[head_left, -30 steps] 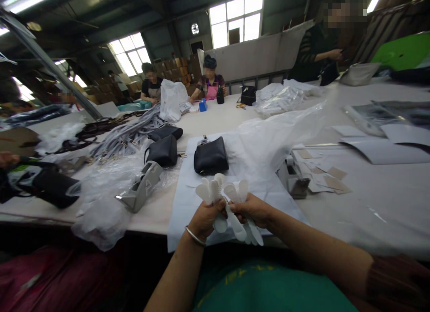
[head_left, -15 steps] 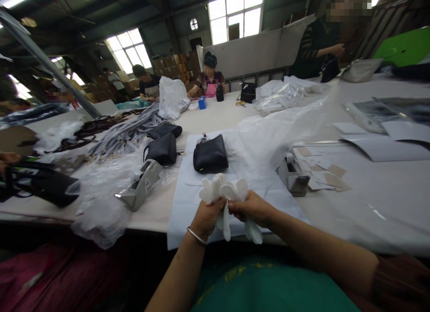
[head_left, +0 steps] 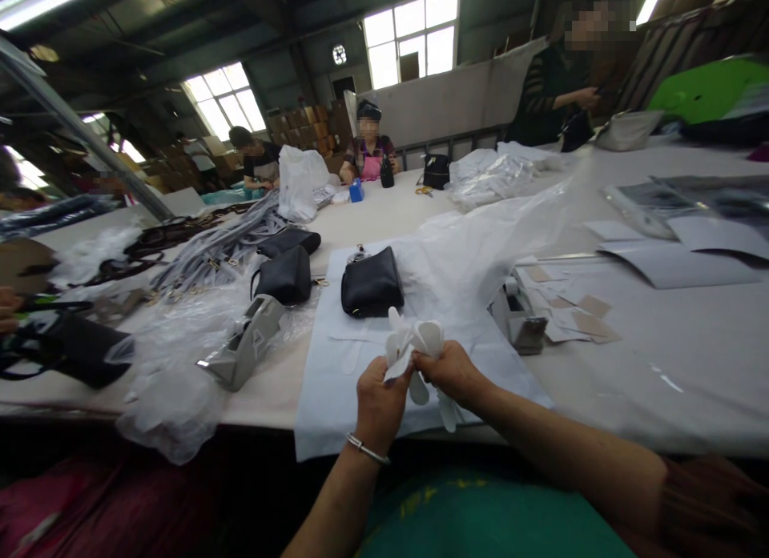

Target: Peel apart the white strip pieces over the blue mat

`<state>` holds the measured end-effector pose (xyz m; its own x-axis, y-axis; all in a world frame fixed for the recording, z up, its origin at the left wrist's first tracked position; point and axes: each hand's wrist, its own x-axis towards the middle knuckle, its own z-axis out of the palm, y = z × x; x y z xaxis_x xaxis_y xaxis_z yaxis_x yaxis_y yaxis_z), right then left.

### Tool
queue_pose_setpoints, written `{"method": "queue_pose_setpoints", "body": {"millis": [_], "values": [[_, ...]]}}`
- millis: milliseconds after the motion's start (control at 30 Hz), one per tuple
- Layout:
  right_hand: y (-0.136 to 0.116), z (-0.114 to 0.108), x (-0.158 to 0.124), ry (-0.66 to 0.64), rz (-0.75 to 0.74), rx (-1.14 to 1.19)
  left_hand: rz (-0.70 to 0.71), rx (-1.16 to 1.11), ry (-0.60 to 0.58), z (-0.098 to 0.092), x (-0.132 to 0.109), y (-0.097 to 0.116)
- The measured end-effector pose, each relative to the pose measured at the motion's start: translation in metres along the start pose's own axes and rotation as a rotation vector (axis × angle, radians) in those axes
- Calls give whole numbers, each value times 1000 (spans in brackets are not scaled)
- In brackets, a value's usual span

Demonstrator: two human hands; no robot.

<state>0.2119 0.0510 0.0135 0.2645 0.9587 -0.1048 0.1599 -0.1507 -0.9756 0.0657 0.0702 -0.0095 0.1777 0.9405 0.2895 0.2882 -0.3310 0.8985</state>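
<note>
Both my hands are together over the front edge of a white sheet (head_left: 324,398). My left hand (head_left: 381,398), with a metal bangle at its wrist, is closed on a bunch of white round-ended strips (head_left: 396,346). My right hand (head_left: 450,371) pinches the same bunch from the other side, thumbs nearly touching. The strips fan out above and below the fingers; their material I cannot make out. Just beyond lies a small black zipped bag (head_left: 372,282) on the sheet. Clear plastic wrap (head_left: 462,254) spreads to its right.
Grey tape dispensers stand at left (head_left: 246,346) and right (head_left: 521,318). More black bags (head_left: 282,275), grey straps (head_left: 222,238) and crumpled plastic (head_left: 174,390) lie to the left. Paper cards (head_left: 589,318) are at right. Co-workers (head_left: 369,154) work across the table.
My left hand has turned more upright and moved slightly right. The strips have shifted in my fingers, with the left-hand ones now folded closer together. The view has moved slightly.
</note>
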Motion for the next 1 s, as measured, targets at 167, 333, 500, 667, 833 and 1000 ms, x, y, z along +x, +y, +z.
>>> {"method": "queue_pose_setpoints", "body": {"millis": [167, 333, 500, 667, 833, 1000], "values": [[5, -5, 0, -74, -230, -39, 174, 261, -5, -1, -2, 9], [7, -5, -1, -62, -328, -146, -86, 77, -95, -2, 3, 12], [8, -3, 2, -60, -61, 51, -468, -492, -68, -7, 9, 8], [12, -10, 13, 103, -8, 206, -524, -611, -19, -11, 15, 0], [7, -9, 15, 140, -153, -98, -491, -574, -1, -6, 15, -3], [11, 9, 11, -104, -313, -37, -318, -159, -102, -3, 11, -2]]}}
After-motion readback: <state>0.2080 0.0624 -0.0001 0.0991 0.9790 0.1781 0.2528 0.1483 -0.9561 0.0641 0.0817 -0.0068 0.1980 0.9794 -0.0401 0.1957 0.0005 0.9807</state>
